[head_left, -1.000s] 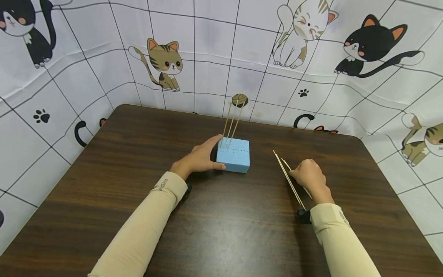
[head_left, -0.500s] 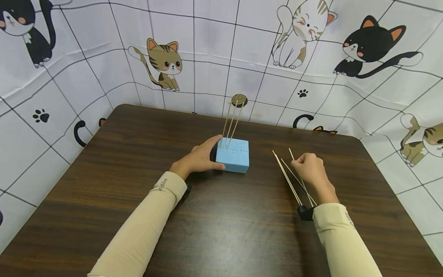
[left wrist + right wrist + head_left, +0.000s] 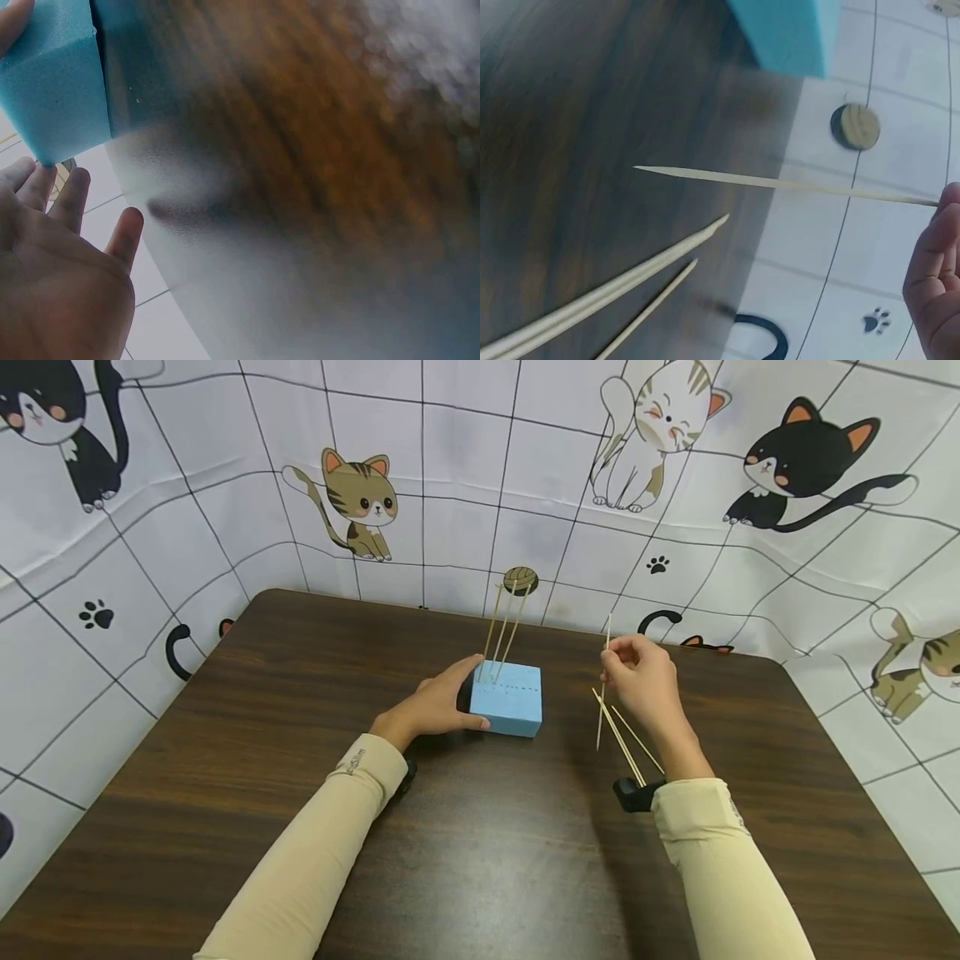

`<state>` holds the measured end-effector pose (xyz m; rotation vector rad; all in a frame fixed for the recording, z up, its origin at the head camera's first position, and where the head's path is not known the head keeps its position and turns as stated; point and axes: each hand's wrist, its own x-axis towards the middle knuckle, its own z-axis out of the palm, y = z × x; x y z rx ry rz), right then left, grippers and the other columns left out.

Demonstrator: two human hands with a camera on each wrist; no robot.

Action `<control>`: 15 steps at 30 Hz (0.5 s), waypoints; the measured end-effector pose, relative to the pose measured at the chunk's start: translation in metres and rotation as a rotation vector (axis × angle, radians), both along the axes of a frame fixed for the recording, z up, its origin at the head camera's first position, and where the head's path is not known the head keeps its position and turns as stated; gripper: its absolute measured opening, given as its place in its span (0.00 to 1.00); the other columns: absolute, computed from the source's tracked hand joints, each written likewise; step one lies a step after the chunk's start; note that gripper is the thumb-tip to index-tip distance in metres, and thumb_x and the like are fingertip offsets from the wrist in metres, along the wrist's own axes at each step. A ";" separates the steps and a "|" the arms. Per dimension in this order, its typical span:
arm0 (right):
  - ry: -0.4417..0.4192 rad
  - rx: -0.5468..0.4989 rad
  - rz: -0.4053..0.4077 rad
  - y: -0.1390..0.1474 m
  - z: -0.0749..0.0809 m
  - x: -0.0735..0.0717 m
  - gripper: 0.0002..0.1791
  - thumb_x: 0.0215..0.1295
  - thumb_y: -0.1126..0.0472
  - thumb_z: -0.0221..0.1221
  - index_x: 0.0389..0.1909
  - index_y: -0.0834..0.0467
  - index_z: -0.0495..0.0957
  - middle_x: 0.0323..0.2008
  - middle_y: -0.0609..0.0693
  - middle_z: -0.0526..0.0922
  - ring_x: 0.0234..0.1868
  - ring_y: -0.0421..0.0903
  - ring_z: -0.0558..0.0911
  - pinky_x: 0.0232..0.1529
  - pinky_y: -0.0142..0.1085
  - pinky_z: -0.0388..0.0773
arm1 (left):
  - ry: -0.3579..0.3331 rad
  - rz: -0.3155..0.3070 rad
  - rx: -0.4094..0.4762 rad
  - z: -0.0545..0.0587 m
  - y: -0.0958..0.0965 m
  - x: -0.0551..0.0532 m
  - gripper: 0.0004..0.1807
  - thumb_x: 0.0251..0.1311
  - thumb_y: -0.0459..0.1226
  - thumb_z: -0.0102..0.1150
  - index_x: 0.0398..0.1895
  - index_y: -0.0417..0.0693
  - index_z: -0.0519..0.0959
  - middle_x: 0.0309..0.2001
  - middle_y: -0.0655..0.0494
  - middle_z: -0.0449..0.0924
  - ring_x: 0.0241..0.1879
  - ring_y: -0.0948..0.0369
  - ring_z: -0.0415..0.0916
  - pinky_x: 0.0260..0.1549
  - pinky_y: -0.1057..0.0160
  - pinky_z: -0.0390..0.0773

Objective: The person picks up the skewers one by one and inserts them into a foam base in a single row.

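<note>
My left hand (image 3: 438, 700) grips a light blue foam block (image 3: 512, 702) from its left side, thumb at the front and a finger at the back. Part of the block (image 3: 56, 90) shows in the left wrist view, with several fingers spread beside it. Three thin bamboo skewers (image 3: 492, 627) stand in the block's top near the left, leaning slightly right. Between thumb and fingertips, my right hand (image 3: 643, 681) pinches another bamboo skewer (image 3: 742, 179), held nearly upright over the table to the block's right. Its pointed end is downward.
Loose skewers (image 3: 615, 285) lie on the dark wooden table (image 3: 247, 760) under the right hand, two side by side and one apart. A row of small holes crosses the block's top. A white cat-print curtain (image 3: 450, 460) hangs behind the table.
My right hand has lifted one skewer from the loose ones, moved it up and to the left, and turned it nearly upright. The left hand and the block have stayed in place.
</note>
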<state>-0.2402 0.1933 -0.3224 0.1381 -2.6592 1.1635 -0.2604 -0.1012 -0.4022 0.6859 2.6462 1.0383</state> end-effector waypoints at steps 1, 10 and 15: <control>0.010 -0.019 0.004 -0.004 0.001 -0.001 0.12 0.73 0.58 0.54 0.46 0.64 0.78 0.35 0.58 0.83 0.29 0.40 0.84 0.30 0.25 0.77 | 0.001 -0.001 -0.002 0.000 0.000 0.000 0.57 0.56 0.50 0.70 0.81 0.51 0.42 0.80 0.50 0.41 0.78 0.50 0.44 0.70 0.37 0.46; 0.120 -0.288 0.077 -0.048 0.025 -0.002 0.13 0.72 0.63 0.55 0.48 0.69 0.76 0.41 0.62 0.81 0.31 0.40 0.83 0.37 0.28 0.81 | 0.023 0.003 -0.009 -0.001 0.002 -0.001 0.58 0.55 0.51 0.70 0.81 0.50 0.43 0.80 0.50 0.43 0.77 0.50 0.46 0.69 0.37 0.49; 0.158 -0.354 0.145 -0.073 0.034 -0.004 0.10 0.71 0.68 0.56 0.46 0.72 0.76 0.39 0.62 0.81 0.31 0.44 0.84 0.37 0.30 0.81 | 0.024 0.010 -0.004 -0.002 0.001 -0.002 0.57 0.55 0.50 0.70 0.81 0.50 0.44 0.80 0.50 0.44 0.77 0.50 0.46 0.69 0.36 0.49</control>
